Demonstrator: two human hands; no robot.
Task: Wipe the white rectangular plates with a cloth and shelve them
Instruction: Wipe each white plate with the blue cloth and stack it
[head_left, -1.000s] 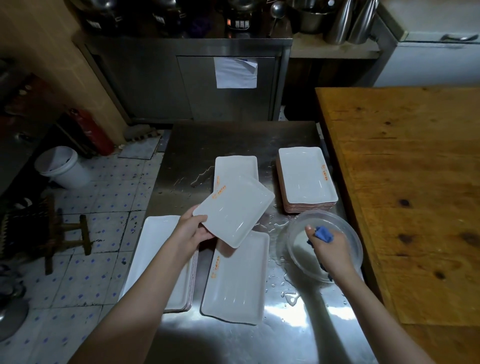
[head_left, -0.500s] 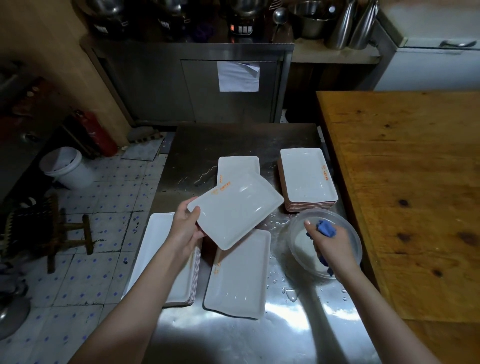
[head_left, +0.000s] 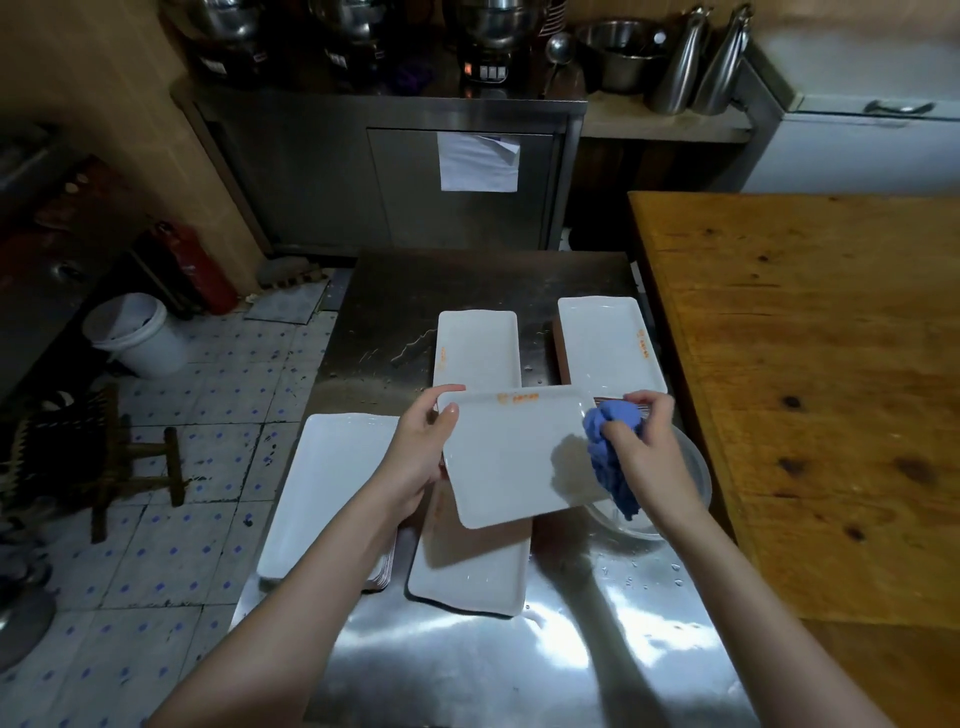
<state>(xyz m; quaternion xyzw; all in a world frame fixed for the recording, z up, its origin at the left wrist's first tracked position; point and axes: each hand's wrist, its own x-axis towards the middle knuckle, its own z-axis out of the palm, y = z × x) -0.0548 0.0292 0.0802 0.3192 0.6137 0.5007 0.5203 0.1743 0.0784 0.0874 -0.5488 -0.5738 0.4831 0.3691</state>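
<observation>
- the held plate (head_left: 514, 457) is up off the steel worktop (head_left: 467, 665), tilted a little, hovering over the middle of the spread.
- the left grip (head_left: 421, 452) pinches the plate's 9 o'clock edge, thumb on the top face and fingers curled round the rim.
- the right grip (head_left: 644, 457) is bunched tight around the blue cloth (head_left: 602, 462), which is wadded and meets the plate at its 3 o'clock edge.
- by my read the wiping step on this plate is just starting, with the cloth at the rim and not yet across the face.
- a clear bowl (head_left: 698, 483) sits under the right wrist at 4 o'clock, partly hidden. i can't tell what's in it.
- more white plates wait around: a single plate (head_left: 478, 353) at 12 o'clock, a stack (head_left: 608, 348) at 1 o'clock, a second stack (head_left: 332, 483) at 8 o'clock and a lone plate (head_left: 467, 571) at 6 o'clock, half under the held one.
- water drops sit on the steel, so i'd guess several plates are wet and most of the job lies ahead.
- next call: sweep the cloth from 3 toward 9 across the face while the left grip braces against the push, then probably the underside.
- no shelf in view that i can pick out, so the shelving spot is unknown.
- the wooden table (head_left: 805, 364) runs along 3 o'clock.
</observation>
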